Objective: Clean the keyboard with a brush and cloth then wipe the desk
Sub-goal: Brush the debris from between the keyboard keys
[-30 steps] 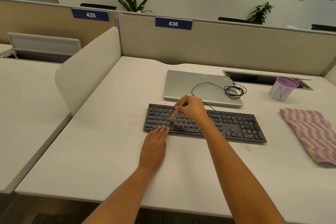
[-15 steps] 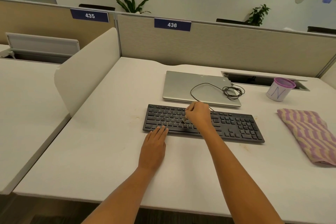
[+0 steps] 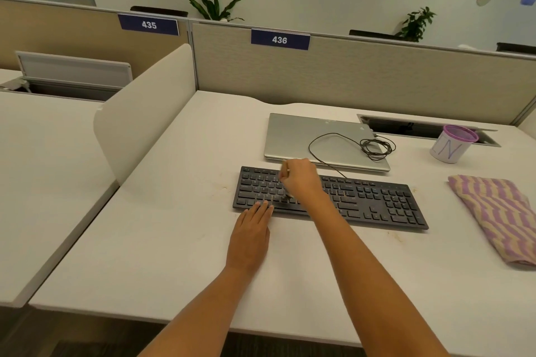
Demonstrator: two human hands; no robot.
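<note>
Currently counted, task things: one keyboard [image 3: 377, 203], one brush [image 3: 287, 198], one cloth [image 3: 499, 217].
Keyboard: black, lying flat across the middle of the worktop [image 3: 174, 240], just in front of a closed laptop [image 3: 295, 136].
Brush: thin, mostly hidden inside my fist; its dark tip sits on the lower letter rows, and the pale handle end pokes out above my knuckles.
Cloth: striped purple and tan, folded, lying on the worktop to the right of the keyboard and apart from it.
Other things: one silver laptop; one black cable [image 3: 377, 148] looped on its lid; one white cup [image 3: 449, 148] with a purple rim at the back right; one curved divider [image 3: 145, 113] on the left; two number plates on the partition, 435 [image 3: 148, 25] and 436 [image 3: 280, 40].
Grips: two, both on bare forearms reaching forward.
Right grip [image 3: 301, 181]: fingers curled tight round the brush, fist over the left-centre keys, wrist raised above the keyboard.
Left grip [image 3: 249, 236]: palm down, flat on the worktop, fingers straight and together, holding nothing; fingertips touch the keyboard's front edge near its left end.
</note>
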